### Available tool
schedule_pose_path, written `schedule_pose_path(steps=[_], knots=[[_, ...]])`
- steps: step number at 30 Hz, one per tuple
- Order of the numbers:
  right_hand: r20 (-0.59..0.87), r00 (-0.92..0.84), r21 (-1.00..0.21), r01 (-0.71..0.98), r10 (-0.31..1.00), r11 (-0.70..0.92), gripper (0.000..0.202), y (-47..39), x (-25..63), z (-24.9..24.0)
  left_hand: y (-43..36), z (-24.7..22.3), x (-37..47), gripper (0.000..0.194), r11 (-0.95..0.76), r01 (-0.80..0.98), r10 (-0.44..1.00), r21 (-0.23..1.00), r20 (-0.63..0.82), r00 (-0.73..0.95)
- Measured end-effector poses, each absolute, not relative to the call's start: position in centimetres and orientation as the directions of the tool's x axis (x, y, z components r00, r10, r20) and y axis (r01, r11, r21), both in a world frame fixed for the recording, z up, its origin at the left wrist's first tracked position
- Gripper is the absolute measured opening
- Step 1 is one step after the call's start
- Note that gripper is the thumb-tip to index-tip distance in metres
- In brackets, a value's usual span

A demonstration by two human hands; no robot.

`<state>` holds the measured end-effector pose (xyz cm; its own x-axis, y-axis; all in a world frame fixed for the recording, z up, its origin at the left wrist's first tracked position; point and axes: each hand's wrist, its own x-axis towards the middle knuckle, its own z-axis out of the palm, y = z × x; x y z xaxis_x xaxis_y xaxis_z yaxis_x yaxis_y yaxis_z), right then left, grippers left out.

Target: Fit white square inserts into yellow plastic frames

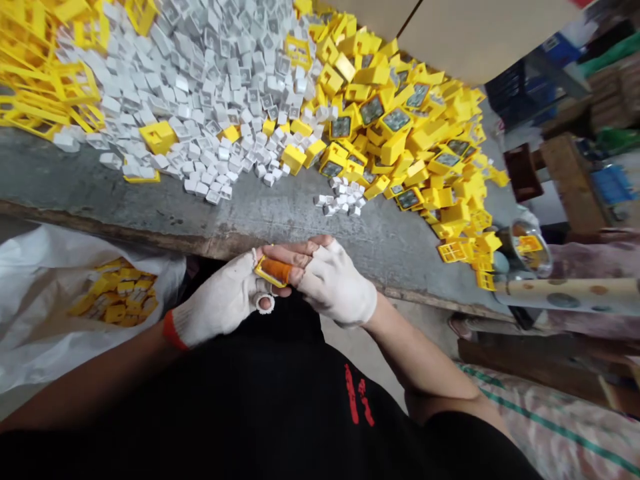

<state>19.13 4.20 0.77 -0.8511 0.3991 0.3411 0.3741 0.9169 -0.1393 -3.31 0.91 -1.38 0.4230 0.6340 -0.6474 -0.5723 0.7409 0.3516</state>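
A grey bench (pixel 390 247) runs across in front of me, its worn edge just beyond my hands, with a pale box (pixel 480 30) at the far side. My left hand (pixel 233 293) and right hand (pixel 340 283) are together at the near edge, both in white gloves that leave the fingertips bare. Between them is the case (pixel 273 270), tilted, its rim yellow and its middle orange. My left fingers grip its left end, while my right fingers lie over the top and close on its right end. So the case sits in front of my body, nearer me than the bench edge.

Just beyond my right hand lies a small group of white bits (pixel 343 197). Farther off, a heap of white cubes (pixel 215 73) spreads over the middle, yellow frames (pixel 75 83) pile at the left and yellow blocks (pixel 425 137) at the right, several showing grey panes. Beside my left arm, an open white sack (pixel 30 287) holds yellow and white pieces (pixel 120 293). A clear jar (pixel 543 250) stands near the bench's right end.

I can read no brand or label anywhere; the red marks (pixel 351 393) on my black shirt (pixel 240 407) form no words I can make out.
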Motion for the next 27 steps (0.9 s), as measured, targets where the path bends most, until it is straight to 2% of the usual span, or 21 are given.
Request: schedule_pose_path(steps=[3, 4, 6, 10, 13, 15, 17, 19, 21, 23, 27], knots=[[0.314, -0.641, -0.317, 0.625, 0.701, 0.713, 0.046, 9.0, 19.5, 0.7, 1.5, -1.2, -3.4, 0.036, 0.670, -0.621, 0.700, 0.407, -0.625, 0.346], [0.299, -0.516, -0.328, 0.734, 0.803, 0.594, 0.044, 11.3, 19.4, 0.5, 1.6, -1.1, -3.4, 0.037, 0.650, -0.631, 0.715, 0.423, -0.621, 0.320], [0.258, -0.333, -0.274, 0.875, 0.907, 0.399, 0.036, 16.2, 18.7, -0.1, 1.9, -1.0, -3.6, 0.036, 0.623, -0.635, 0.736, 0.457, -0.618, 0.278], [0.182, -0.288, -0.127, 0.941, 0.940, 0.313, 0.035, 22.7, 15.6, -0.9, 1.7, -1.5, -4.4, 0.028, 0.596, -0.631, 0.767, 0.497, -0.585, 0.264], [0.130, -0.234, -0.100, 0.964, 0.964, 0.247, 0.033, 22.3, 15.2, 0.1, 1.3, -2.5, -5.2, 0.019, 0.563, -0.649, 0.802, 0.512, -0.529, 0.278], [0.139, -0.196, -0.164, 0.962, 0.971, 0.218, 0.031, 19.9, 17.1, 1.0, 1.1, -2.9, -5.5, 0.013, 0.546, -0.649, 0.817, 0.530, -0.508, 0.273], [0.140, -0.215, -0.301, 0.921, 0.967, 0.248, 0.030, 16.5, 20.2, 1.5, 1.2, -3.0, -5.4, 0.014, 0.541, -0.633, 0.822, 0.554, -0.506, 0.260], [0.034, -0.271, -0.448, 0.856, 0.962, 0.257, 0.026, 12.7, 23.1, 1.3, 1.3, -2.8, -4.9, 0.016, 0.542, -0.609, 0.824, 0.578, -0.508, 0.251], [-0.115, -0.303, -0.496, 0.843, 0.946, 0.210, 0.020, 9.4, 24.8, 0.5, 1.4, -2.5, -4.0, 0.017, 0.550, -0.586, 0.823, 0.595, -0.508, 0.256], [-0.157, -0.290, -0.422, 0.884, 0.944, 0.201, 0.023, 7.3, 25.3, -0.7, 1.3, -2.3, -2.9, 0.017, 0.560, -0.567, 0.819, 0.604, -0.505, 0.272], [-0.059, -0.333, -0.241, 0.920, 0.941, 0.310, 0.051, 6.1, 24.9, -2.9, 0.6, -1.8, -1.3, 0.017, 0.569, -0.532, 0.818, 0.627, -0.497, 0.288]])
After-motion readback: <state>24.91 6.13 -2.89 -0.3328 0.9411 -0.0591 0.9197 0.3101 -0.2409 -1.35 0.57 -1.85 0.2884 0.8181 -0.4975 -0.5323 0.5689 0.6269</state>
